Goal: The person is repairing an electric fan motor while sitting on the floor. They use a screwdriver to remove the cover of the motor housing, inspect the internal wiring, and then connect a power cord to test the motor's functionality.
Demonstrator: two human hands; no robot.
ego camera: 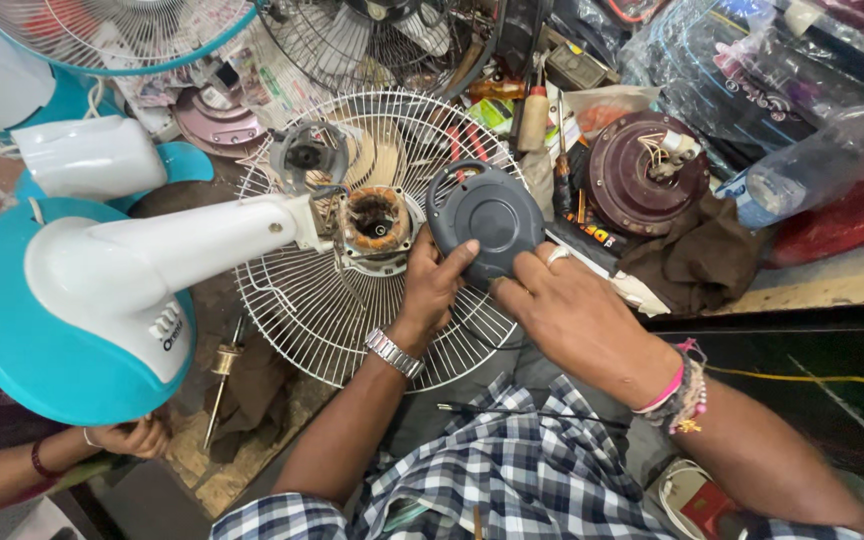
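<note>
Both hands, left hand [437,280] and right hand [562,305], pinch the grey motor cover [487,215] beside the exposed fan motor [377,220], above the wire guard [352,300]. Refitting requires alignment.

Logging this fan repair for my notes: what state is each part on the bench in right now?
Motor: uncovered, copper windings showing.
Grey cover: off the motor, gripped by left hand and right hand.
Wire guard: lying flat under the motor.
Fan stand: tipped on its side.
Maroon motor: wires exposed.
</note>
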